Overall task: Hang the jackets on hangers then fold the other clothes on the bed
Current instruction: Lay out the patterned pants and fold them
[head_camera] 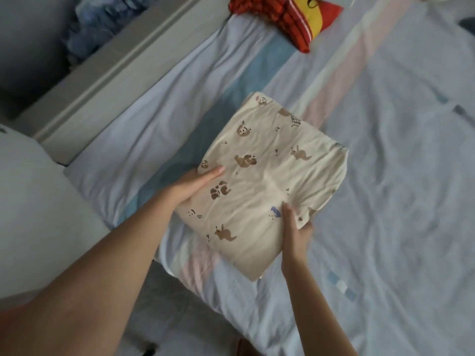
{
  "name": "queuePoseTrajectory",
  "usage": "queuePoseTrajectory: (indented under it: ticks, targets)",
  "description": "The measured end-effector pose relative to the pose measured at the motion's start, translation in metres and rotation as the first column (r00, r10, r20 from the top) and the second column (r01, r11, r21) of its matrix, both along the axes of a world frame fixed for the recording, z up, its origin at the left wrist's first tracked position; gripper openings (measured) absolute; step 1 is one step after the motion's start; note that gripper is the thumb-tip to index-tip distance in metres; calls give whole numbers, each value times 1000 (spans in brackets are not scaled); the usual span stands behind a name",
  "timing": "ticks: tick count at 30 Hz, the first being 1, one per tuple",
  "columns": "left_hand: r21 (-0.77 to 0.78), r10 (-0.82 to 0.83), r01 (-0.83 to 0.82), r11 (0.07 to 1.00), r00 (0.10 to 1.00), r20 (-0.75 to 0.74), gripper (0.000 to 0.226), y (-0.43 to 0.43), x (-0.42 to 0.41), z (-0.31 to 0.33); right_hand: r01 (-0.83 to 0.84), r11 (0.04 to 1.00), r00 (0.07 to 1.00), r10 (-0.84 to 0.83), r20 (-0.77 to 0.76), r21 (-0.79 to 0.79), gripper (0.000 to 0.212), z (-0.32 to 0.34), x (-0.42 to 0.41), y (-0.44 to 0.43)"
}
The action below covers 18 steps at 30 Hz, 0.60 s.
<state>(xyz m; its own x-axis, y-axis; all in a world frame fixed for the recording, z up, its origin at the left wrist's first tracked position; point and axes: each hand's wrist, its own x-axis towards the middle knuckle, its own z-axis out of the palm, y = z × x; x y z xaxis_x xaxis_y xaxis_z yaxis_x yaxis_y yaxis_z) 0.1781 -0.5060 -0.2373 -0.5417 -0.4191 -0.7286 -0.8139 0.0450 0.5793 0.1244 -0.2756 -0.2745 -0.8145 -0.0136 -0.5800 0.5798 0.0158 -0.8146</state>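
While our left grip (195,183) and right grip (295,235) clamped opposite edges of the folded cream garment (270,176) near the left edge of the bed (385,201), we judged level, even support would keep its folds.

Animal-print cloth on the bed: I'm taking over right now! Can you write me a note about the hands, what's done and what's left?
The left hand grips the cream animal-print garment by its left edge, thumb on top. The right hand pinches its near right corner.
The garment is already folded into a neat rectangle over the striped bed.
Left to do: set it down. The red-and-yellow cloth at the far end looks unfolded. No jackets or hangers are in view.
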Motion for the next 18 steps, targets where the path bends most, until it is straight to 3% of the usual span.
queuePoseTrajectory:
  ticks: [4,7,10,14,18]
  targets:
    - [-126,-73,81,989,995,61,106,-4,0,-16,-119,987,984,132,116,-109,87,-13,17,13]
    - [10,-68,67,998,998,18,109,-2,-2,-12,-129,978,975,155,159,-162,78,-20,10,11]
    - [23,-103,102,995,994,27,101,-5,-3,-12,-141,971,957,184,224,-193,78,-22,-6,15]
    - [-39,-49,53,998,994,103,105,-5,-6,-14,-353,879,833,452,320,-321,47,-19,-25,32]
    - [53,-76,70,996,990,117,99,12,14,-8,-420,785,747,584,317,-455,59,-14,-33,51]
